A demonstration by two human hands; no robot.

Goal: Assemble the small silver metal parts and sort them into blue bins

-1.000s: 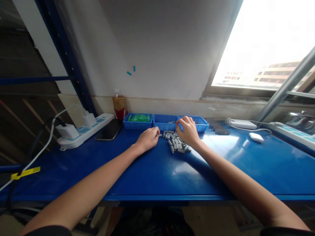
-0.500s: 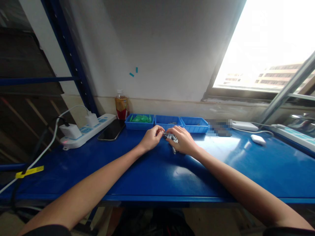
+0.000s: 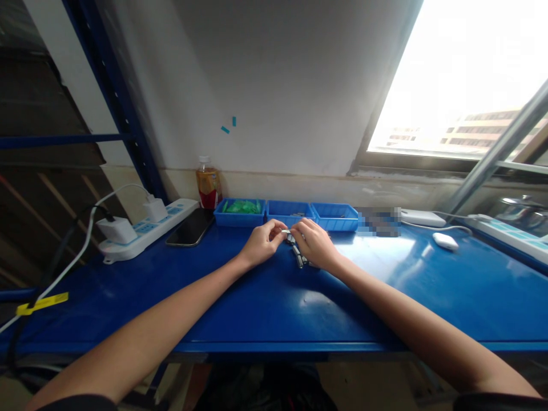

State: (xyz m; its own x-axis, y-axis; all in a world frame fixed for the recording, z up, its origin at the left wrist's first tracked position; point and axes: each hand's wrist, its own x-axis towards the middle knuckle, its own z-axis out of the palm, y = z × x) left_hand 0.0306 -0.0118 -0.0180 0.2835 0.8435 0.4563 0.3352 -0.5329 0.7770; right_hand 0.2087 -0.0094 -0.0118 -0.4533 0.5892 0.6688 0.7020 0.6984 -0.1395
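Note:
My left hand (image 3: 264, 243) is closed in a pinch on one end of a small, narrow silver metal piece (image 3: 285, 231). The thumb and fingertips of my right hand (image 3: 317, 244) are closed at the other end of that piece, partly hiding it. Several short silver metal pieces (image 3: 298, 258) lie in a loose pile on the blue table (image 3: 257, 302), under and beside my right fingers. Their exact kind is too small to make out.
Behind my hands stand three blue bins: one with green pieces (image 3: 240, 206), a middle bin (image 3: 289, 204) and a right bin (image 3: 336, 224). A drink bottle (image 3: 208, 185), phone (image 3: 190, 227) and power strip (image 3: 128, 245) sit left; a white earbud case (image 3: 445, 241) lies right.
My right hand has shifted slightly off the pile, so more metal pieces show below its fingers. The narrow piece stays between both hands. The view has moved slightly.

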